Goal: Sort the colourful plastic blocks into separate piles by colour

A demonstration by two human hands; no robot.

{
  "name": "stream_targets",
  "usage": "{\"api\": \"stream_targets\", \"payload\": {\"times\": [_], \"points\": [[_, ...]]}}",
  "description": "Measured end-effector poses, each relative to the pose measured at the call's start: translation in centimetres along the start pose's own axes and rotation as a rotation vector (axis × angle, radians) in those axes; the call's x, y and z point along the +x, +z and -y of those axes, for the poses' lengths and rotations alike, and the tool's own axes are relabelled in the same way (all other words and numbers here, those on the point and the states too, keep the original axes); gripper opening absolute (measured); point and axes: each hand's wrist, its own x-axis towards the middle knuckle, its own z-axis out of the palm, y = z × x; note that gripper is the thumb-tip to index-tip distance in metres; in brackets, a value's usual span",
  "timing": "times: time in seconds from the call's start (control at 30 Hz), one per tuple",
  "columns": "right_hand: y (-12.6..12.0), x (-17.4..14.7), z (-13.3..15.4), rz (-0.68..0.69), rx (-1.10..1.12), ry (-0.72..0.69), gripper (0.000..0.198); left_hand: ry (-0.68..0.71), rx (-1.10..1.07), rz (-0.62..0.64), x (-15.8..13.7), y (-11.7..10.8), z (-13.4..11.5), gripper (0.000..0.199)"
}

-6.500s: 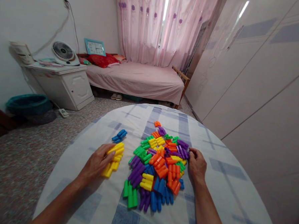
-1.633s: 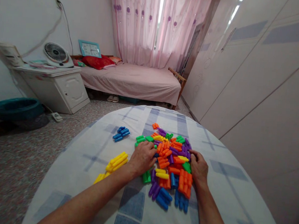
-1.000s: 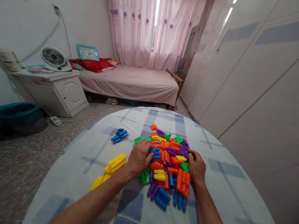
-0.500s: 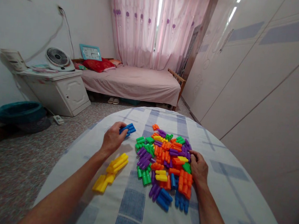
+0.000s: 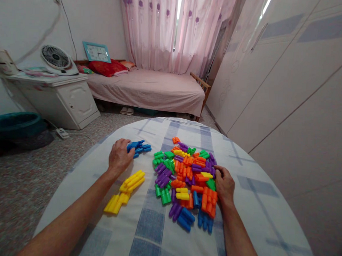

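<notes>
left hand (image 5: 119, 156) moved from pile (image 5: 187, 171) to blue pieces (image 5: 135, 145), pinching some; right hand (image 5: 224, 184) grip unclear

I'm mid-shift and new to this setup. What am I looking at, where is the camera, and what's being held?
There is no machine here: these are a person's two bare hands. One camera, worn on the head, looks forward and down. On the checked tablecloth lies a mixed pile of orange, purple, green, yellow and blue pieces. Apart from it, to the left, lie yellow pieces and blue pieces. The left hand holds some of the blue ones; whether they are lifted is hard to tell. The right hand is at the pile's right edge, and any grip there is hidden. Beyond the table is a bed.
</notes>
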Motion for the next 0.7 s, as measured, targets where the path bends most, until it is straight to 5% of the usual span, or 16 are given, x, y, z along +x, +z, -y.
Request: {"api": "stream_targets", "payload": {"times": [0.07,0.17,0.23,0.3,0.7], "points": [[0.1,0.1,-0.2,0.002,-0.001,0.000,0.043,0.130,-0.063,0.051,-2.0,-1.1,-3.3,0.023],[0.2,0.1,-0.3,-0.003,0.001,-0.001,0.042,0.481,-0.285,0.363,-6.6,-2.0,-8.7,0.018],[0.2,0.1,-0.3,-0.005,0.001,-0.004,0.042,0.691,-0.275,0.540,-9.8,-1.8,-11.6,0.021],[0.1,0.0,-0.2,-0.002,0.002,-0.002,0.043,0.816,-0.197,0.585,-12.3,-1.1,-13.5,0.023],[-0.1,-0.1,0.0,0.005,0.004,-0.023,0.043,0.947,-0.023,0.524,-14.6,1.1,-14.1,0.013]]}}
